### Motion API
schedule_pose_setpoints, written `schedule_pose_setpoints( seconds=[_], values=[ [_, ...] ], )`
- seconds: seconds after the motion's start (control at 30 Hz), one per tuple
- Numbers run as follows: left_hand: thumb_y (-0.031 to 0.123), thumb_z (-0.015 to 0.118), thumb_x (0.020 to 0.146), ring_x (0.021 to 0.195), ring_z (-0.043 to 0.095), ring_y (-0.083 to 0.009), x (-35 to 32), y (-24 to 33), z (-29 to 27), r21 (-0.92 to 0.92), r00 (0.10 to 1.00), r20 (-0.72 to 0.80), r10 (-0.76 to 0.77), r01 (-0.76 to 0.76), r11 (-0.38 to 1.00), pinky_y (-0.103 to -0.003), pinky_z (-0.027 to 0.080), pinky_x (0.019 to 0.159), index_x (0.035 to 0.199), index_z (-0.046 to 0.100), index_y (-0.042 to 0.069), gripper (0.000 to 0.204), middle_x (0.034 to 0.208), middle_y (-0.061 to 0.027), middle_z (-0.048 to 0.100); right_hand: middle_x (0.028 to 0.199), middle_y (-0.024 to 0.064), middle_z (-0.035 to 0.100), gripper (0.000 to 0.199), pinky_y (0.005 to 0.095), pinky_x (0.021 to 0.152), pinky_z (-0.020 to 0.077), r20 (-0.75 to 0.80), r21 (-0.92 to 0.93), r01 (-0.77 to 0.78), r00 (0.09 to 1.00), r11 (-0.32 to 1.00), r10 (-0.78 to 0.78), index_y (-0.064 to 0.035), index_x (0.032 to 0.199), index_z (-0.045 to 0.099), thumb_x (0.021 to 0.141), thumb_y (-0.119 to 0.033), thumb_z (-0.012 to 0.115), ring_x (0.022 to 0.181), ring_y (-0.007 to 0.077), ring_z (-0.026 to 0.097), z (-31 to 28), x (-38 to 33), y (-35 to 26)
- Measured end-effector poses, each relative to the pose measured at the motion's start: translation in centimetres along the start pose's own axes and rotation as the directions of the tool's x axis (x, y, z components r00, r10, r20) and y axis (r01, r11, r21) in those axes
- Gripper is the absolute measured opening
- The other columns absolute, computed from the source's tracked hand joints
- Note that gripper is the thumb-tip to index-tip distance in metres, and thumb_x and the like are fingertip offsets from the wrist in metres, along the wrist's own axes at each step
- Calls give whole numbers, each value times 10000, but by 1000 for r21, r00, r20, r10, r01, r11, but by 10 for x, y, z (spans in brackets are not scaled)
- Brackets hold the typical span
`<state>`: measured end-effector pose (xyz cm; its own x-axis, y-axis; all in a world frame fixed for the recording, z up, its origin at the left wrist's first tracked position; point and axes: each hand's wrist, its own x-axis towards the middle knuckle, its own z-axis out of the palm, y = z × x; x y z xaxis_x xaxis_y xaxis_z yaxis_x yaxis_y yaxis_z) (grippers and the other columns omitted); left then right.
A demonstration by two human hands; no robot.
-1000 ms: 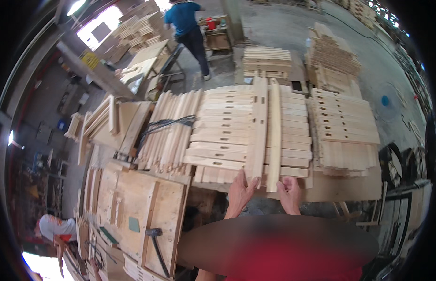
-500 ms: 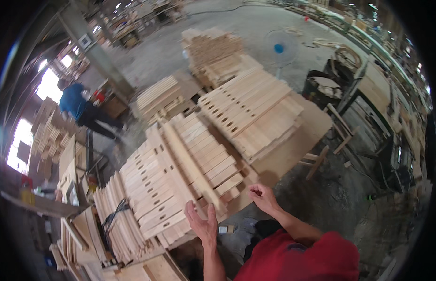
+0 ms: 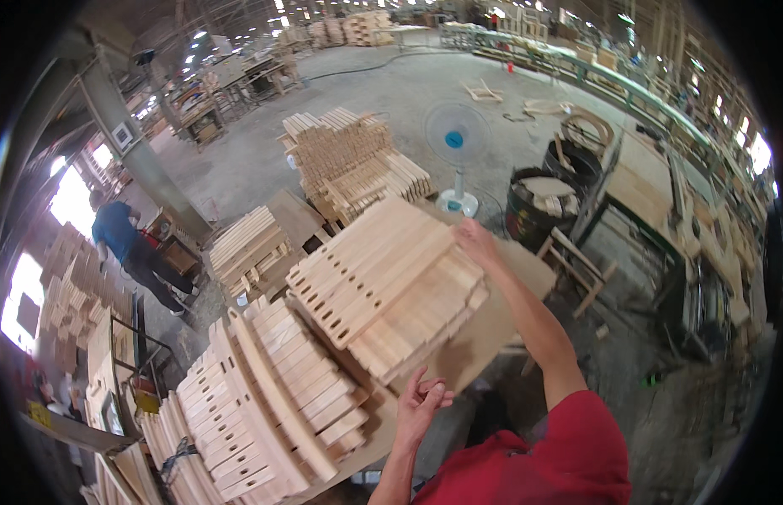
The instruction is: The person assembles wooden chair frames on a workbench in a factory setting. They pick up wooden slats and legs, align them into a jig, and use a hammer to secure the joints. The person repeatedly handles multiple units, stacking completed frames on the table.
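My right hand reaches out to the far right edge of a stack of pale wooden boards, its fingers closed on a board's end there. Dark oval slots run along the boards at the stack's left side. My left hand hangs just off the stack's near corner, empty, with fingers apart and partly bent. To the left lies a second pile of slotted boards. A curved wooden rail rests across that pile, beside shorter wooden strips.
Past the stacks stand a fan and a tall pile of wood pieces. Black bins and a wooden frame are on the right. A person in blue bends over at the left, near a pillar.
My right hand has moved forward from the near edge to the slotted stack's far right edge. My left hand has left the curved rail and moved right. The view has tilted up.
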<state>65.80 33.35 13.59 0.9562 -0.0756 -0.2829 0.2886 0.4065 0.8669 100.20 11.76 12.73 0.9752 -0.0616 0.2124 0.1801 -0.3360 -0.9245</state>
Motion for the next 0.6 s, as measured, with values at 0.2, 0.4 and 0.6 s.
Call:
schedule_pose_setpoints(
  seconds=[0.2,0.4,0.6],
  values=[
    [201,594,1036,1012,684,-269,162,5,62,-358,959,-277,58,-159,920,-387,606,876,1538,284,-48,640,1269,-225,620,1226,97,658,721,370,928,498,532,-54,-256,811,965,244,-44,1394,562,927,-582,677,1125,199,604,67,144,10],
    [157,607,1022,1055,672,-292,257,3,89,-593,858,-512,-47,-313,742,-378,605,882,1475,308,-27,573,1161,-190,608,1285,99,653,723,377,959,498,717,52,-517,615,854,329,-32,1371,584,919,-589,680,1199,222,597,88,171,39],
    [129,578,1022,1047,669,-301,274,1,95,-582,759,-644,-101,-399,709,-403,596,875,1369,385,-12,421,1135,-182,603,1240,125,652,631,365,934,507,772,100,-536,573,839,275,12,1335,599,969,-500,646,1137,173,595,90,161,48]
  ],
)
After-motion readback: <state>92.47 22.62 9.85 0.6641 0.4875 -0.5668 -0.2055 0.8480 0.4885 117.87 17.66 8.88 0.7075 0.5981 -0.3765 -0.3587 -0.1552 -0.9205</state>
